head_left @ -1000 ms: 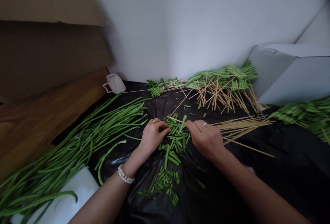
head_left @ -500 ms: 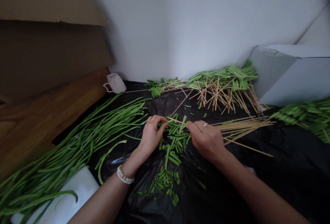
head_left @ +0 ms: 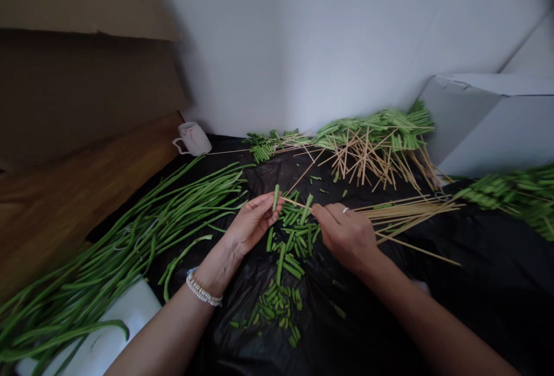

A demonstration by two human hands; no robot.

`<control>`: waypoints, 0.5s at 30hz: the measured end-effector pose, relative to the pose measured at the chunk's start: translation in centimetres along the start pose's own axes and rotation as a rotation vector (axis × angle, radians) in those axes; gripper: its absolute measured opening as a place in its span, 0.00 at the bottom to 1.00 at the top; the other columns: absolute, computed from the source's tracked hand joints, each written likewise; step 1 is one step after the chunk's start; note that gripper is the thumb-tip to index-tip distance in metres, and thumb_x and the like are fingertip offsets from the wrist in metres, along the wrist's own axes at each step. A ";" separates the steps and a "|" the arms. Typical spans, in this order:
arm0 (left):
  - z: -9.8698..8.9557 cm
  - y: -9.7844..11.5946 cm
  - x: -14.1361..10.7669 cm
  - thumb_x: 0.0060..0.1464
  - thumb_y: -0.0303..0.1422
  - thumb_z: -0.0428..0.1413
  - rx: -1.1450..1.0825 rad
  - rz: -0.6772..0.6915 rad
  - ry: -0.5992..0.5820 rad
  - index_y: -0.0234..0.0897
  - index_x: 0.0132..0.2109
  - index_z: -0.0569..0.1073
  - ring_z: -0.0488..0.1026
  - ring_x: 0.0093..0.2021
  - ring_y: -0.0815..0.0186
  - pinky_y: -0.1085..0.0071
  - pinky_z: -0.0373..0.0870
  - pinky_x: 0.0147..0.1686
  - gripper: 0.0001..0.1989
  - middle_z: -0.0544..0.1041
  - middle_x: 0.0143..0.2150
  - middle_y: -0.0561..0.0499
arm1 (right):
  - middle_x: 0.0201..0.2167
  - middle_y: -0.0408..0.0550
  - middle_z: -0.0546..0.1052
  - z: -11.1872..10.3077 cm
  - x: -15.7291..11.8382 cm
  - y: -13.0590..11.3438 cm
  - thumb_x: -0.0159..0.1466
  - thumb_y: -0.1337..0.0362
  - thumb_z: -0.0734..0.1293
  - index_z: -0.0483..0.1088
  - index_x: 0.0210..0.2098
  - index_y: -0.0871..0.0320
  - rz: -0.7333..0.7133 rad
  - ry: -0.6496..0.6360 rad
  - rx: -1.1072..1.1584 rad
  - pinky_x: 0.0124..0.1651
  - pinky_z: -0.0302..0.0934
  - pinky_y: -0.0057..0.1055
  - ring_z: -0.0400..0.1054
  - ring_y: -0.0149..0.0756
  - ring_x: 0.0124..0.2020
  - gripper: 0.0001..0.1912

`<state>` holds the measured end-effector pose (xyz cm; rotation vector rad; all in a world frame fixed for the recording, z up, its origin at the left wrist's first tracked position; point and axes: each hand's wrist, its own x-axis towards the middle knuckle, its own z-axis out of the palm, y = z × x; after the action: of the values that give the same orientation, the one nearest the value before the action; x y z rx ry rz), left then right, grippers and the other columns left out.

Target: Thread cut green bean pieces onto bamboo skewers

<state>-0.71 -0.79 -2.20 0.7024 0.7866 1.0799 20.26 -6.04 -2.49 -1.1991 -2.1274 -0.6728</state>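
While my right hand (head_left: pixel 346 234) pinches a bamboo skewer (head_left: pixel 296 203), my left hand (head_left: pixel 253 220) grips an upright bean piece (head_left: pixel 276 197). Loose pieces (head_left: pixel 294 237): twelve o'clock.

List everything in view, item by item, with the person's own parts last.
long beans: many, green, heaped at left
cut bean pieces: many, green, in two loose piles at centre
skewers: many, pale tan, right of centre
skewered bean pieces: many, green and tan, along the back and at far right
mug: one, white with pink marks, back left
plastic sheet: one, black, underfoot of all this
white board: one, white, lower left
wooden surface: one, brown, left
cardboard: one, brown, upper left
box: one, white, right
wall: one, white, behind
left hand: one, holding a bean piece, beaded bracelet on the wrist
right hand: one, pinching a skewer, ring
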 end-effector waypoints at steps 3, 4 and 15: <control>0.1 0.1 -0.1 0.48 0.27 0.64 -0.002 0.002 -0.011 0.29 0.40 0.79 0.73 0.30 0.74 0.80 0.71 0.32 0.10 0.79 0.33 0.48 | 0.26 0.44 0.70 0.0 0.0 0.0 0.64 0.72 0.59 0.72 0.42 0.61 -0.007 -0.008 -0.003 0.31 0.48 0.32 0.59 0.33 0.29 0.11; 0.1 0.1 -0.1 0.48 0.28 0.64 0.002 0.004 -0.012 0.29 0.40 0.79 0.73 0.30 0.74 0.80 0.71 0.32 0.10 0.79 0.33 0.48 | 0.26 0.44 0.70 0.0 0.0 0.0 0.64 0.72 0.59 0.72 0.42 0.61 -0.008 -0.012 -0.005 0.31 0.48 0.32 0.59 0.33 0.29 0.11; 0.0 -0.1 0.0 0.45 0.32 0.66 0.090 0.062 -0.002 0.30 0.40 0.79 0.73 0.31 0.74 0.80 0.70 0.32 0.14 0.80 0.34 0.47 | 0.26 0.44 0.69 0.1 0.0 0.0 0.64 0.72 0.59 0.72 0.42 0.61 -0.011 -0.017 -0.034 0.31 0.47 0.32 0.58 0.33 0.29 0.11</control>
<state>-0.70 -0.84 -2.30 0.8082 0.8194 1.1050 20.19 -5.99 -2.51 -1.2155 -2.1459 -0.7095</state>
